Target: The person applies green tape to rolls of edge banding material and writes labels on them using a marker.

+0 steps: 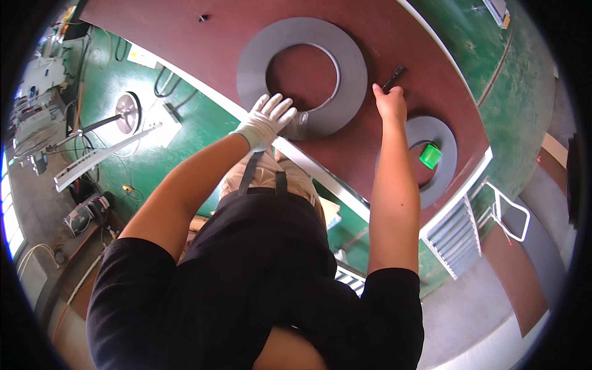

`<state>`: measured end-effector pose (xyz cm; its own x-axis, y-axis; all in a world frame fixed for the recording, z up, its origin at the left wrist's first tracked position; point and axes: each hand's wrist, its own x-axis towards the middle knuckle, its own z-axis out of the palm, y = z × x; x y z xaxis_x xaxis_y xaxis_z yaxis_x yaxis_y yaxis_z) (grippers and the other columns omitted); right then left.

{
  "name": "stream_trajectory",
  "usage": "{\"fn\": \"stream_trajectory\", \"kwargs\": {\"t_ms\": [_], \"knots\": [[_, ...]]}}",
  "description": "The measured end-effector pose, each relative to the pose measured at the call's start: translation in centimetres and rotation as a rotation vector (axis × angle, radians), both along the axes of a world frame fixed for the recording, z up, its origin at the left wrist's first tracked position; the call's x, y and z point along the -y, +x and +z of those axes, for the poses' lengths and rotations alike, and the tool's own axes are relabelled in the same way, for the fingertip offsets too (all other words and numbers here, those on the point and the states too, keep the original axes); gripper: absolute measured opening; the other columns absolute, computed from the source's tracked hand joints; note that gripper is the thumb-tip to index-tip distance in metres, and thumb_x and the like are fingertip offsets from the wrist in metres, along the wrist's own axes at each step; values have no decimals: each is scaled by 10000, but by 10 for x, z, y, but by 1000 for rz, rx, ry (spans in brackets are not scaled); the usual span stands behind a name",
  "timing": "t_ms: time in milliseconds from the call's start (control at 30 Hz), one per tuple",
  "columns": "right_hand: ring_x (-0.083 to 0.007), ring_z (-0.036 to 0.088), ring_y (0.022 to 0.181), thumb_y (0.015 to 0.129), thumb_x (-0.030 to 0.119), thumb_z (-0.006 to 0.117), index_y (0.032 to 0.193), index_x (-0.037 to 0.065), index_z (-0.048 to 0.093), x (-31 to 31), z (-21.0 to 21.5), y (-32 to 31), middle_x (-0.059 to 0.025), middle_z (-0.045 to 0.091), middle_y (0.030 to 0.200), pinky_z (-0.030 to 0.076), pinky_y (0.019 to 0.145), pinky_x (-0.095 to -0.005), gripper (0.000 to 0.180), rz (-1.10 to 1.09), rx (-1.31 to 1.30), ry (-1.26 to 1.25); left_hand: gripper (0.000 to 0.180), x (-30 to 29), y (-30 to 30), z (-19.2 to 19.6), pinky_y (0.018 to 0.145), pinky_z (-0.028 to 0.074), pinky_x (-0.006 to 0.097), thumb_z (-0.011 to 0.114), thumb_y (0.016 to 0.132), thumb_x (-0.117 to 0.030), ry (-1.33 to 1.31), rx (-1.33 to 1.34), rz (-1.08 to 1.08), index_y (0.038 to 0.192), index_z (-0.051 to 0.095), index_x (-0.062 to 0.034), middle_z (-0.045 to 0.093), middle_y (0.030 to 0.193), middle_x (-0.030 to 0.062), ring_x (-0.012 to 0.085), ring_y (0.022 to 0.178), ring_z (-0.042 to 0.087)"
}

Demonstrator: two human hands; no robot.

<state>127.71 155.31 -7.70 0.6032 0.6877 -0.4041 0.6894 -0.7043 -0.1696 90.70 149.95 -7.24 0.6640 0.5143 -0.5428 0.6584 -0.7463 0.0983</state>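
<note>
A large flat grey coil of strip [345, 68] lies on the brown tabletop. My left hand [266, 118], in a white glove, rests at the coil's near left edge with its fingers stretched out. Beside it, a patch of clear wrap or tape [297, 126] shines on the coil. My bare right hand [390, 105] is past the coil's right side, its fingers closed round the near end of a short black tool [396, 74] whose exact kind I cannot make out. Nearer me, a smaller grey coil [445, 145] is partly hidden behind my right forearm. A bright green roll or block [430, 156] sits at its inner edge.
The brown table [425, 46] has a pale metal edge. A small dark piece [203, 18] lies at its far left. On the green floor to the left stands a round disc on a rod [128, 113]. A white tubular frame [512, 216] is at the right.
</note>
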Motion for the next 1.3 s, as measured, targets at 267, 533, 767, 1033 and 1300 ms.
{"fn": "stream_trajectory", "kwargs": {"t_ms": [267, 533, 767, 1033, 1300], "knots": [[-346, 705, 684, 1028, 418, 620, 1157, 20, 652, 59, -21, -61, -180, 717, 811, 550, 643, -488, 419, -337, -589, 366, 493, -20, -16, 0, 1073, 373, 518, 711, 876, -254, 140, 367, 23, 1329, 570, -124, 602, 1268, 114, 297, 1258, 531], [-95, 552, 597, 1008, 241, 706, 1134, 42, 710, 251, -3, -154, -18, 640, 749, 441, 566, -273, 236, -234, -993, 572, 536, -30, 23, 113, 1074, 516, 486, 681, 953, -307, -354, 482, -89, 1446, 592, -117, 637, 1389, 180, 358, 1273, 634], [-128, 534, 555, 1067, 422, 628, 955, 86, 676, 202, 129, -175, -6, 618, 764, 395, 515, -290, 358, -644, -1470, 631, 411, -9, 42, 189, 803, 543, 522, 600, 1005, -456, -549, 288, -382, 1313, 708, -205, 744, 1019, 162, 420, 943, 698], [-202, 692, 648, 1128, 463, 504, 1207, -46, 741, 202, 217, -187, -74, 673, 843, 554, 610, -331, 567, -47, -1256, 712, 431, -52, -14, 244, 717, 523, 351, 655, 1053, -447, -1278, 385, -11, 1169, 721, -37, 676, 883, 86, 198, 755, 632], [-101, 524, 606, 1168, 347, 450, 867, 41, 607, 219, 236, -178, -51, 611, 747, 448, 551, -250, 457, -576, -857, 1088, 386, -94, -48, 254, 851, 550, 475, 662, 975, -439, -826, 533, -217, 1111, 758, -91, 756, 1040, 160, 400, 968, 705]]}}
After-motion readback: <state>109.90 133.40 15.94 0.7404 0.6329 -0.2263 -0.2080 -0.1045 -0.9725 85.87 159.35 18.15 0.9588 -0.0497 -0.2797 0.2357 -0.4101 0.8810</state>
